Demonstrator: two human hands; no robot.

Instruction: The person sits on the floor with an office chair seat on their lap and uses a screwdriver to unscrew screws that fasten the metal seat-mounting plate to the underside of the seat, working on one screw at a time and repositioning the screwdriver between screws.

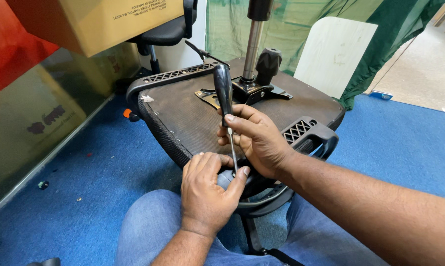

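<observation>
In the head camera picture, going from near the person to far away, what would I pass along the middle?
Jeans-clad knee → left hand → right hand gripping the screwdriver → brown underside of the upturned chair seat → metal mechanism plate with black knob → chrome gas-lift column → green curtain.

Single head-worn view, looking steeply down and forward over my lap, close to my hands (232, 157) at the upturned chair seat (183, 113); blue carpet (84, 197) fills the surround.
</observation>
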